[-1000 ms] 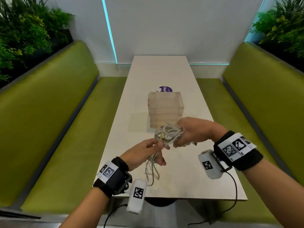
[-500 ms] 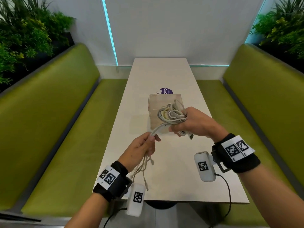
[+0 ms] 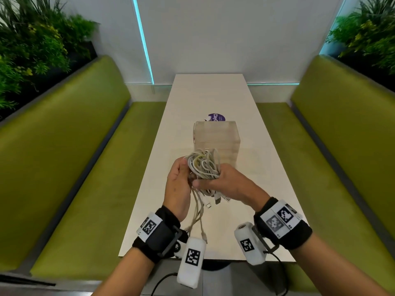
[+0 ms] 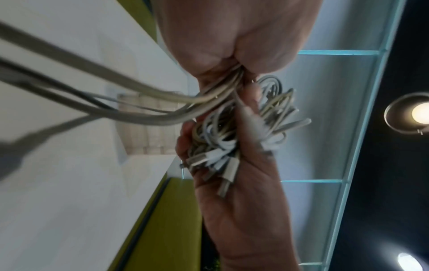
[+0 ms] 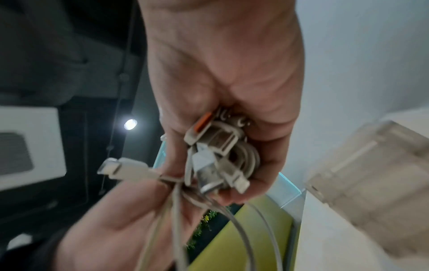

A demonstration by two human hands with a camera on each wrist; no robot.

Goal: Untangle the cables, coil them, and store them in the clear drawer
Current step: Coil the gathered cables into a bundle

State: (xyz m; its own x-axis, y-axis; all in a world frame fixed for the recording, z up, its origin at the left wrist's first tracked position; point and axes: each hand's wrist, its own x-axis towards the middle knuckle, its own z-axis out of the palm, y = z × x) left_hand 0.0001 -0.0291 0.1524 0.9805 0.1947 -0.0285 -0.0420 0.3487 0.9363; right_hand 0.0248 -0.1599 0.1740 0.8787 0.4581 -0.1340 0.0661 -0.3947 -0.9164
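A bundle of white and grey cables (image 3: 203,165) is held in the air over the white table (image 3: 213,99), just in front of the clear drawer unit (image 3: 217,135). My right hand (image 3: 226,184) grips the looped bundle, with several plugs (image 5: 216,157) sticking out under its fingers. My left hand (image 3: 178,182) holds the loose cable strands (image 4: 162,102) right beside the bundle; their ends (image 3: 198,221) hang down toward the table's near edge. The two hands touch around the cables (image 4: 243,132). The drawer unit (image 5: 371,174) stands with its drawers pushed in.
Green benches (image 3: 70,167) run along both sides of the narrow table. A purple round sticker (image 3: 216,117) lies behind the drawer unit. Plants (image 3: 32,45) stand behind the bench backs. The table's near edge (image 3: 205,258) lies just below my wrists.
My left hand has moved up and right along the strands until it meets my right hand at the bundle. The hanging ends have grown shorter.
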